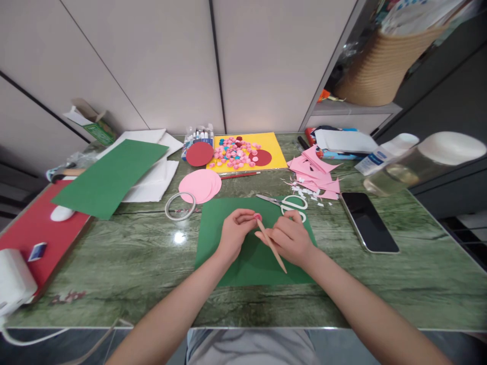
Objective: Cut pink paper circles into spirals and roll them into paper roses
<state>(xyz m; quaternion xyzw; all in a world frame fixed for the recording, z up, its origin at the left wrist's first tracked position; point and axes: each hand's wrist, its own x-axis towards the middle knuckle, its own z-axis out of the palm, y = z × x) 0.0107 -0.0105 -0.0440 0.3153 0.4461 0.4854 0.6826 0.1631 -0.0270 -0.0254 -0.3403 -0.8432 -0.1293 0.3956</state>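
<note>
Over a green paper sheet [236,271], my left hand [236,230] pinches a small pink round piece [257,216] between thumb and fingertips. My right hand [289,237] is closed around a pointed wooden stick [274,249]. The stick's upper end meets the pink piece, while its tapered lower end slants toward me. Just beyond my right hand lie scissors with white handles [292,202], partly hidden by my fingers. To the left of the sheet are a roll of tape [167,209] and a stack of pink paper circles [200,182].
Many small pink and coloured pieces [234,152] rest on yellow paper [279,147], near dark red circles [200,153]. Pink scraps [315,175], a phone [369,223] and bottles [403,167] stand or lie at right. More green paper [110,177] and a white device [15,279] are at left.
</note>
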